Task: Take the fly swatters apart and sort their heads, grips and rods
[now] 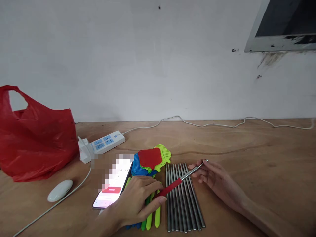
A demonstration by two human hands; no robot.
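My left hand (138, 200) pinches the red grip end of a telescopic metal rod (184, 177). My right hand (214, 179) pinches the rod's thin silver tip, so the rod slants between both hands. It hangs just above a row of several silver metal rods (184, 204) lying side by side on the wooden table (247, 158). Left of the rods lies a pile of plastic fly-swatter heads (150, 159) in red, yellow-green and blue, with green and blue handles (150, 220) sticking out under my left hand.
A phone (112, 191) with a lit screen lies left of my left hand. Behind it is a white power strip (102, 144) with its cable (209, 124) along the wall. A red plastic bag (34, 138) stands far left, a white oval device (60, 190) in front.
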